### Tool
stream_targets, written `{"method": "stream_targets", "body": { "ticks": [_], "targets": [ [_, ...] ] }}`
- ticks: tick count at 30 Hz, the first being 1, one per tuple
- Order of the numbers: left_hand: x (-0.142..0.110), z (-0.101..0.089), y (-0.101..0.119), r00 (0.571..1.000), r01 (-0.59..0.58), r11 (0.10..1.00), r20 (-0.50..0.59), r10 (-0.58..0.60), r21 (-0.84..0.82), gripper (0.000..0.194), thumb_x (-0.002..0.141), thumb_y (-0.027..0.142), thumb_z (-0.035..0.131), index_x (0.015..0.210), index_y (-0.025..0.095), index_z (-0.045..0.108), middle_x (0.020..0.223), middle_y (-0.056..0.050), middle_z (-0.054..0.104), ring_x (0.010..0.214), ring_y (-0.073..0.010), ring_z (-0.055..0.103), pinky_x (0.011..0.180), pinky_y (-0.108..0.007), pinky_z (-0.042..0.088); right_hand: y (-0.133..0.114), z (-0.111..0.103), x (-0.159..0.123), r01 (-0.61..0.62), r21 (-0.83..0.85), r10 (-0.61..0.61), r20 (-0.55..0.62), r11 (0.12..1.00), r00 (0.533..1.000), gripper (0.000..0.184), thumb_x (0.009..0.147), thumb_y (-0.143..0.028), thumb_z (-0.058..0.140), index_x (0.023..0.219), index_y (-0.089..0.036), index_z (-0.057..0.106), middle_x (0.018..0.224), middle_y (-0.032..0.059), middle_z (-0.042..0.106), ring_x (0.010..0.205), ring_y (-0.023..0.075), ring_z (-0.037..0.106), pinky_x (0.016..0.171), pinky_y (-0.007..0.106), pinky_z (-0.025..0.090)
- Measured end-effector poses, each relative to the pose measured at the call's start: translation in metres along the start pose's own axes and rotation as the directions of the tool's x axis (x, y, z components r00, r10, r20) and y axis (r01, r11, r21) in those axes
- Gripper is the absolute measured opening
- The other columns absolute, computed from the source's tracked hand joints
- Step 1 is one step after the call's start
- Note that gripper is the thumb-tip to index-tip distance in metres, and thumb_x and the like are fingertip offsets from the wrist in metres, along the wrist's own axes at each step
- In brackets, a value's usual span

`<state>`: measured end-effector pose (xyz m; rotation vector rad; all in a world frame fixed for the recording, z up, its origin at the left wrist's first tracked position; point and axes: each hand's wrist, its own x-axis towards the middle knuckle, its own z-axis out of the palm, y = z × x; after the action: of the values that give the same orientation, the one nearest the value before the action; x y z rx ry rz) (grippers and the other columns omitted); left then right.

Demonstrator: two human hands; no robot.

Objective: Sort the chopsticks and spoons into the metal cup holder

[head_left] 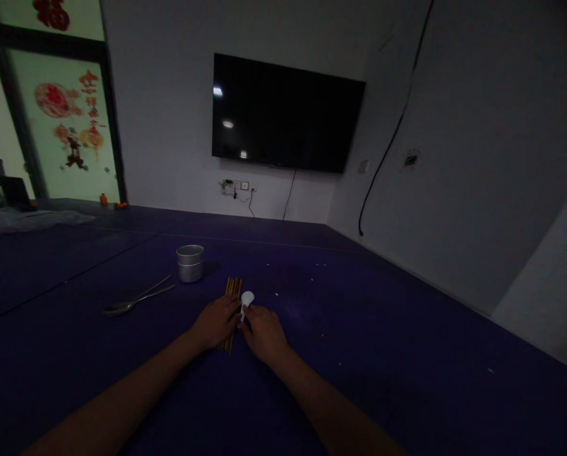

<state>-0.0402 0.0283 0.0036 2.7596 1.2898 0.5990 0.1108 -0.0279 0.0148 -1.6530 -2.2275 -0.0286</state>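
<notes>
A bundle of several wooden chopsticks (235, 287) lies lengthwise on the dark blue surface in front of me. My left hand (216, 322) is over its middle, fingers closed around the sticks, and their ends show above and below the hand. Right beside the bundle is a white spoon (248, 297), bowl pointing away from me. My right hand (265, 332) pinches its handle between thumb and fingers. Both hands are close together, with the fingertips nearly meeting. Part of the spoon's handle is hidden by the fingers.
Left of the hands stand a silver metal cup (190, 263) and two metal spoons (124, 306) lying partly crossed. Small white scraps dot the blue tabletop (407, 354). A crumpled plastic sheet (27, 219) lies far left. Beyond are a wall-mounted television (287, 114) and a hanging black cable (392, 140).
</notes>
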Motion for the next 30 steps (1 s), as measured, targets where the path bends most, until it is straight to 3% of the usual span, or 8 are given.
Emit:
{"method": "stream_targets", "body": {
  "ticks": [17, 24, 27, 30],
  "targets": [
    [0.0, 0.003, -0.003, 0.999, 0.013, 1.0, -0.037, -0.014, -0.01, 0.038, 0.087, 0.033, 0.037, 0.12, 0.019, 0.052, 0.129, -0.009, 0.051, 0.123, -0.022, 0.041, 0.104, -0.037, 0.032, 0.001, 0.003, 0.0, -0.001, 0.027, 0.001, -0.003, 1.0, 1.0, 0.04, 0.088, -0.031, 0.044, 0.125, -0.019, 0.049, 0.114, 0.0094, 0.06, 0.108, 0.0224, 0.051, 0.089, 0.034, 0.036],
    [0.001, -0.007, 0.002, 0.997, 0.009, 1.0, -0.071, -0.007, 0.028, 0.036, 0.089, 0.032, 0.032, 0.113, 0.019, 0.056, 0.12, -0.009, 0.057, 0.114, -0.0209, 0.049, 0.098, -0.035, 0.037, 0.0, 0.002, 0.001, -0.023, 0.084, 0.031, -0.087, 0.996, 0.996, 0.037, 0.087, -0.026, 0.044, 0.123, -0.021, 0.052, 0.115, 0.0079, 0.06, 0.107, 0.0201, 0.052, 0.089, 0.031, 0.038],
    [0.002, -0.02, 0.003, 0.988, 0.141, 0.982, -0.085, -0.131, 0.128, 0.037, 0.089, 0.033, 0.03, 0.096, 0.016, 0.062, 0.101, -0.013, 0.063, 0.097, -0.0242, 0.058, 0.086, -0.038, 0.044, -0.002, 0.0, 0.002, -0.026, 0.098, 0.037, -0.108, 0.995, 0.993, 0.035, 0.089, -0.027, 0.041, 0.12, -0.02, 0.055, 0.115, 0.0079, 0.061, 0.106, 0.0194, 0.053, 0.088, 0.031, 0.038],
    [0.001, -0.035, -0.005, 0.941, 0.338, 0.898, -0.138, -0.31, 0.282, 0.036, 0.086, 0.024, 0.03, 0.084, 0.011, 0.064, 0.087, -0.017, 0.064, 0.088, -0.029, 0.059, 0.076, -0.042, 0.046, -0.003, -0.002, 0.001, -0.013, 0.111, 0.026, -0.121, 0.994, 0.992, 0.033, 0.089, -0.026, 0.04, 0.117, -0.02, 0.057, 0.113, 0.0071, 0.062, 0.105, 0.0183, 0.054, 0.088, 0.029, 0.038]
  ]
}}
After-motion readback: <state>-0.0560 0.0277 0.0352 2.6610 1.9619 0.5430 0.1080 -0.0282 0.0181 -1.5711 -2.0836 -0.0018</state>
